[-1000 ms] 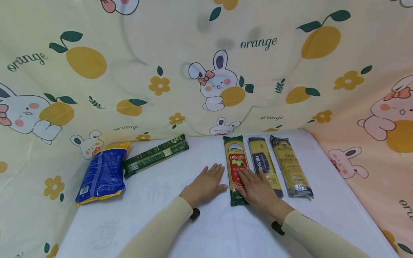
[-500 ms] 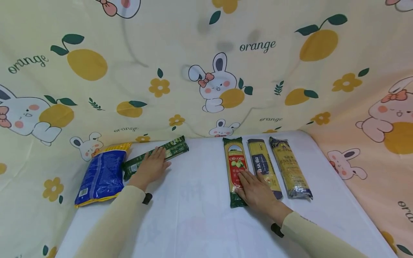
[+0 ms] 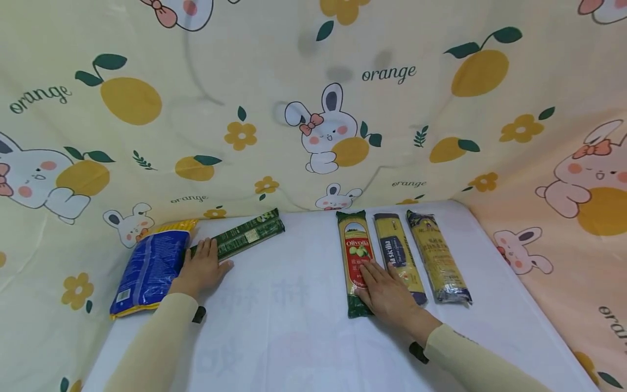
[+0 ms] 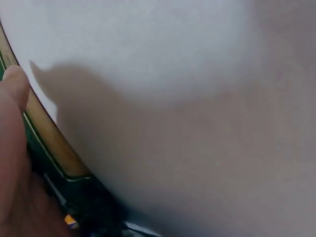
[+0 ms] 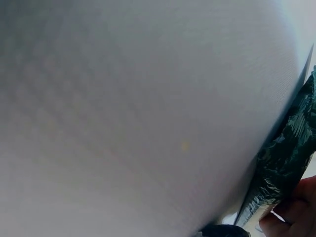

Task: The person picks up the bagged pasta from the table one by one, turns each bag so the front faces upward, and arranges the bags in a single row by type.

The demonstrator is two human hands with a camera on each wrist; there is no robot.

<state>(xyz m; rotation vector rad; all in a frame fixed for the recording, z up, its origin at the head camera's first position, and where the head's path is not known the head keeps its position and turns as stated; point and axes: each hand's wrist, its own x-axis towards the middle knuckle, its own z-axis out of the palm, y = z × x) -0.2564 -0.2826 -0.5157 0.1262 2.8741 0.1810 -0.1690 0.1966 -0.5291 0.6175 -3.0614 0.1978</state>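
Note:
My left hand (image 3: pixel 200 273) lies over the lower-left end of a long dark green spaghetti packet (image 3: pixel 252 234), fingers extended and thumb pointing right. That covered end is hidden in the head view; the left wrist view has the packet's edge (image 4: pixel 49 143) beside the thumb. On the right, my other hand (image 3: pixel 389 298) rests with straight fingers on the lower part of an Olivoila spaghetti packet (image 3: pixel 356 242) with a red label. The right wrist view catches that packet's crinkled green end (image 5: pixel 286 153) near the fingers.
A blue and yellow bag (image 3: pixel 152 267) stands left of the green packet. Right of the Olivoila packet lie a blue-labelled spaghetti packet (image 3: pixel 395 245), partly under the right hand, and a golden packet (image 3: pixel 438 258). A patterned curtain (image 3: pixel 274 109) backs the white table (image 3: pixel 289 337).
My left hand has moved left from beside the Olivoila packet, over the middle of the green packet, to its lower-left end. The right hand has stayed in place.

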